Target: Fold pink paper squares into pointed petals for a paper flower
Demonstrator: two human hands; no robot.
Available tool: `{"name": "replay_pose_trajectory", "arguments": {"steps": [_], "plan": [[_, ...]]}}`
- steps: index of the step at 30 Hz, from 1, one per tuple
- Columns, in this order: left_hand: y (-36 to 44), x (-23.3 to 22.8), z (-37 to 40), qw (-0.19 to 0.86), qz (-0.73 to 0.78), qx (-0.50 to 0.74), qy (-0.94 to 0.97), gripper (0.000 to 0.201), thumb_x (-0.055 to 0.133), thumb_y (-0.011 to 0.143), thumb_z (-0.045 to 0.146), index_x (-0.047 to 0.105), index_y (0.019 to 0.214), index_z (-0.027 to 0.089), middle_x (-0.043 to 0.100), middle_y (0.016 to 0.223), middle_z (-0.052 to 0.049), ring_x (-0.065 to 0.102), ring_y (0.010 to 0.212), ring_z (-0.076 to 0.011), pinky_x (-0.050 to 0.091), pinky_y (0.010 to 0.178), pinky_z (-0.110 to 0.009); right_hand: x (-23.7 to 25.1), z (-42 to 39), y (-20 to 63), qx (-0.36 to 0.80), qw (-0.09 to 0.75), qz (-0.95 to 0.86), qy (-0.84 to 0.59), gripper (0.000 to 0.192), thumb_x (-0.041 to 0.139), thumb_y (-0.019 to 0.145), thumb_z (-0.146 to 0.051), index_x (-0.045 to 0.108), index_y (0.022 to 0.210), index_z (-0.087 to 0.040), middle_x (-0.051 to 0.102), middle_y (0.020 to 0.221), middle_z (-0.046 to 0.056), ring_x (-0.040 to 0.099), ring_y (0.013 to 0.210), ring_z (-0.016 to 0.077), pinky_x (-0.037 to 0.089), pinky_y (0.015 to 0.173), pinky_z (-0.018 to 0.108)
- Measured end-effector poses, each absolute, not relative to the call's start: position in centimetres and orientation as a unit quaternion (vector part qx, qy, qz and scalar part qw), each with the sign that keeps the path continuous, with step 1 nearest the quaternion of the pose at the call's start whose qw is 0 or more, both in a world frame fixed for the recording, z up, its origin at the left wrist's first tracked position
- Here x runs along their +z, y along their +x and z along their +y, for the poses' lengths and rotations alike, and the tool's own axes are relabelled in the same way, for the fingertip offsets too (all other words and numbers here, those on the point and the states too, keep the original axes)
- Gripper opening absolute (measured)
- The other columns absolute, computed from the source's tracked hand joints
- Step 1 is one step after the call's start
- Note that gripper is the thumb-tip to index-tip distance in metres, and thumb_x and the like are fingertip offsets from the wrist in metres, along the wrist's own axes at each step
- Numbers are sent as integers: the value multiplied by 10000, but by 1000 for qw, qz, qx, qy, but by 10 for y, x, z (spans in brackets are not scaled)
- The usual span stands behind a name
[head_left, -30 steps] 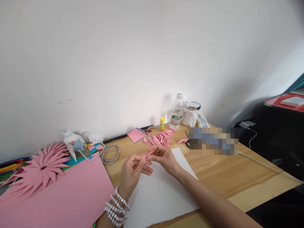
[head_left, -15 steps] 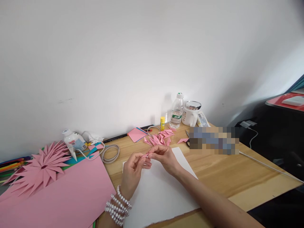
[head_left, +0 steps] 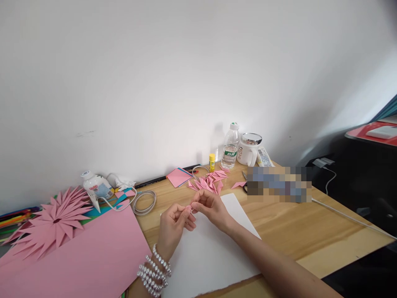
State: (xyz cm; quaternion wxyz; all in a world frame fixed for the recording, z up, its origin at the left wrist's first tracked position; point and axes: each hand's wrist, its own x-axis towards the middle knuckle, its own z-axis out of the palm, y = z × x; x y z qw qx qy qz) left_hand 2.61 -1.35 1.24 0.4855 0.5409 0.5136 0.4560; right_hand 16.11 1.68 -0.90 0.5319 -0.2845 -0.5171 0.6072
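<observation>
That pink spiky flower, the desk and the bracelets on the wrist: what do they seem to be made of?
Flower: matte pink paper, judging by its sharp creases and flat points. Desk: light wood or a wood-look laminate, with visible grain. Bracelets: glossy whitish beads, possibly pearl or plastic, too small to tell.

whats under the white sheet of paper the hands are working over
The white sheet lies flat on the wooden table, whose top shows around it. Above it the left hand and right hand pinch a small pink paper piece. Anything beneath the sheet is covered.
</observation>
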Motion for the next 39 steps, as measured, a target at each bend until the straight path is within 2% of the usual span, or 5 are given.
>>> {"name": "replay_pose_trajectory", "arguments": {"steps": [9, 23, 33, 36, 39], "plan": [[24, 12, -9, 605, 476, 417, 482, 309, 606, 662, 393, 549, 770, 109, 679, 756, -124, 652, 690, -229, 518, 658, -367, -18, 23, 160, 569, 527, -530, -343, 230, 634, 649, -359, 591, 734, -150, 556, 595, -20, 510, 519, 81, 443, 518, 220], [21, 11, -8, 585, 507, 429, 466, 276, 589, 670, 371, 538, 759, 114, 668, 631, -85, 646, 571, -201, 521, 604, -346, -18, 27, 163, 576, 514, -510, -380, 270, 666, 599, -378, 597, 694, -135, 527, 504, -36, 483, 459, 73, 431, 473, 214], [16, 3, -1, 505, 531, 450, 510, 279, 549, 689, 377, 525, 809, 126, 537, 469, 35, 532, 360, -115, 424, 350, -215, -21, 19, 157, 568, 425, -616, -343, 246, 613, 669, -366, 563, 612, -132, 523, 555, -18, 474, 488, 72, 415, 485, 207], [16, 1, 1, 499, 544, 465, 489, 351, 540, 702, 377, 473, 940, 129, 535, 482, 46, 524, 348, -113, 418, 333, -209, -20, 20, 159, 508, 466, -609, -391, 280, 568, 706, -390, 552, 595, -133, 521, 551, -8, 473, 488, 81, 410, 458, 203], [17, -2, 2, 488, 551, 492, 465, 428, 546, 699, 389, 409, 1020, 142, 555, 522, 39, 522, 346, -110, 413, 320, -204, -18, 23, 161, 422, 567, -540, -456, 278, 523, 735, -411, 570, 793, -143, 588, 750, 47, 533, 583, 114, 456, 491, 223]]}}
